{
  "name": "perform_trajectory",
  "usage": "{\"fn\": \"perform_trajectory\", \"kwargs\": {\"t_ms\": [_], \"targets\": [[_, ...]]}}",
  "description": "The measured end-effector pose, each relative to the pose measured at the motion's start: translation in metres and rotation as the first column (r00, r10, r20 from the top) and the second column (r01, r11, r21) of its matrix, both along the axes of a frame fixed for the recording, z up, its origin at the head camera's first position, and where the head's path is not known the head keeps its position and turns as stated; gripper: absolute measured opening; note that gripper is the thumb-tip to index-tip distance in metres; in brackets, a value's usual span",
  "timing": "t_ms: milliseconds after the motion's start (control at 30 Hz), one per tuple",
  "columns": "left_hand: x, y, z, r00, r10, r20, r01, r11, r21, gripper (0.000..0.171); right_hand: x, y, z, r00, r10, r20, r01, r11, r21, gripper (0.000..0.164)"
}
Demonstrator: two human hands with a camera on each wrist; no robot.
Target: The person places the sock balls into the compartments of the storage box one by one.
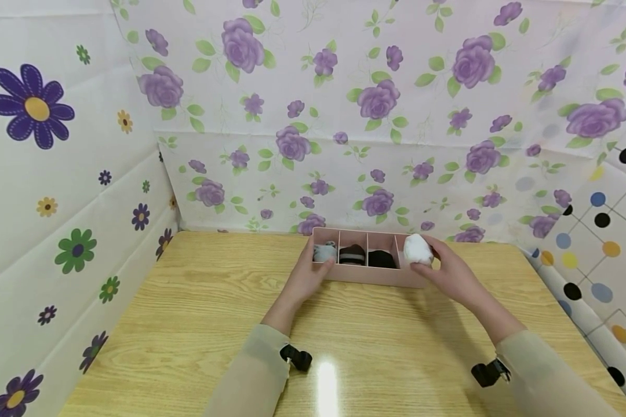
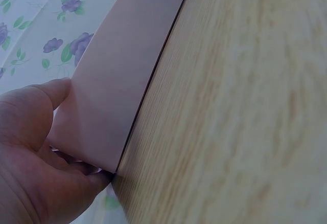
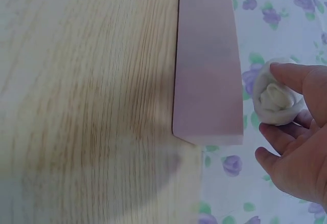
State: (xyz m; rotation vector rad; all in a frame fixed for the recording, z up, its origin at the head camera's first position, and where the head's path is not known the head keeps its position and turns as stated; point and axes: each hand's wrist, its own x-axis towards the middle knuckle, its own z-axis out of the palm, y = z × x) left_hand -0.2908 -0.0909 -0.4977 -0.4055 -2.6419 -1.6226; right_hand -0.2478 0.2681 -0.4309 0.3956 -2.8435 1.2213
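A pink divided box (image 1: pixel 371 275) stands at the back of the wooden table. Its left end is gripped by my left hand (image 1: pixel 309 273), thumb on the front wall and fingers around the side (image 2: pixel 36 152). In the head view, a grey patterned rolled sock (image 1: pixel 325 252), a dark brown striped one (image 1: pixel 352 255) and a black one (image 1: pixel 382 259) fill the three left compartments. Between thumb and fingers, my right hand (image 1: pixel 451 275) holds a rolled white sock (image 1: pixel 418 250) over the rightmost compartment. The right wrist view shows this white sock (image 3: pixel 276 97) above the box's rim.
The light wooden table (image 1: pixel 214 324) stretches in front of the box. Right behind it hangs a floral cloth (image 1: pixel 271 191). Patterned cloths also border the table on the left (image 1: pixel 99 191) and the right (image 1: pixel 600 272).
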Motion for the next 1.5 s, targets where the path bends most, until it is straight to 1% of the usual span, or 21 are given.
{"fn": "perform_trajectory", "kwargs": {"t_ms": [200, 233, 333, 433, 467, 500, 533, 600, 667, 700, 733, 767, 833, 900, 1000, 1133, 1300, 1500], "targets": [[0.002, 0.0, 0.001, 1.0, -0.011, -0.001, 0.011, 1.0, 0.023, 0.092, -0.009, 0.001, -0.002, 0.999, -0.007, 0.033, 0.007, 1.0, -0.002, 0.084], [0.0, -0.001, -0.004, 1.0, -0.016, -0.018, 0.017, 0.999, 0.029, 0.093, -0.01, 0.001, -0.002, 0.999, -0.007, 0.036, 0.007, 1.0, -0.003, 0.084], [0.0, -0.002, -0.005, 0.999, -0.021, -0.033, 0.023, 0.999, 0.044, 0.094, -0.012, 0.0, -0.002, 0.999, -0.005, 0.045, 0.005, 1.0, -0.002, 0.083], [0.001, -0.002, -0.004, 0.999, -0.018, -0.029, 0.019, 0.999, 0.038, 0.093, -0.014, 0.0, -0.004, 0.999, -0.002, 0.052, 0.002, 1.0, 0.001, 0.082], [0.003, -0.001, 0.0, 1.0, -0.015, -0.011, 0.015, 0.999, 0.034, 0.092, -0.015, 0.0, -0.005, 0.998, -0.001, 0.056, 0.0, 1.0, 0.004, 0.083], [0.002, -0.001, 0.0, 1.0, -0.016, -0.011, 0.016, 0.999, 0.036, 0.092, -0.015, 0.0, -0.006, 0.998, 0.001, 0.058, -0.001, 1.0, 0.007, 0.083], [-0.002, -0.002, -0.007, 0.999, -0.016, -0.029, 0.017, 0.999, 0.032, 0.093, -0.016, 0.0, -0.007, 0.998, 0.001, 0.061, -0.001, 1.0, 0.009, 0.083], [-0.005, -0.002, -0.011, 0.999, -0.023, -0.044, 0.025, 0.998, 0.057, 0.095, -0.018, 0.001, -0.009, 0.998, -0.002, 0.066, 0.001, 1.0, 0.012, 0.084], [-0.015, -0.003, -0.026, 0.997, -0.026, -0.078, 0.03, 0.998, 0.052, 0.098, -0.019, 0.001, -0.011, 0.998, -0.008, 0.068, 0.006, 1.0, 0.021, 0.085], [-0.016, -0.004, -0.028, 0.996, -0.028, -0.086, 0.033, 0.997, 0.063, 0.099, -0.02, 0.001, -0.012, 0.998, -0.012, 0.068, 0.01, 1.0, 0.025, 0.085], [-0.018, -0.004, -0.031, 0.995, -0.024, -0.096, 0.029, 0.998, 0.051, 0.1, -0.021, 0.002, -0.013, 0.997, -0.015, 0.069, 0.013, 1.0, 0.028, 0.086], [-0.015, -0.003, -0.026, 0.996, -0.024, -0.083, 0.029, 0.998, 0.063, 0.099, -0.021, 0.002, -0.013, 0.997, -0.018, 0.07, 0.016, 0.999, 0.03, 0.086], [-0.013, -0.003, -0.024, 0.997, -0.021, -0.076, 0.025, 0.998, 0.05, 0.097, -0.023, 0.002, -0.015, 0.997, -0.025, 0.076, 0.023, 0.999, 0.031, 0.086], [-0.005, -0.002, -0.012, 0.999, -0.02, -0.042, 0.022, 0.998, 0.055, 0.095, -0.023, 0.002, -0.017, 0.996, -0.027, 0.085, 0.025, 0.999, 0.022, 0.086], [0.0, -0.001, -0.005, 1.0, -0.011, -0.018, 0.011, 0.999, 0.031, 0.093, -0.023, 0.002, -0.02, 0.995, -0.024, 0.095, 0.024, 1.0, 0.001, 0.085], [0.002, 0.0, -0.003, 1.0, 0.006, -0.011, -0.005, 1.0, 0.012, 0.091, -0.024, 0.0, -0.021, 0.996, -0.011, 0.092, 0.014, 1.0, -0.025, 0.083], [0.002, 0.0, -0.002, 1.0, 0.005, 0.011, -0.005, 1.0, 0.011, 0.092, -0.025, -0.002, -0.022, 0.995, 0.004, 0.095, 0.001, 0.999, -0.052, 0.082], [0.002, 0.0, 0.0, 1.0, 0.002, 0.002, -0.002, 1.0, 0.018, 0.092, -0.026, -0.004, -0.022, 0.995, 0.031, 0.093, -0.022, 0.995, -0.094, 0.081]]}}
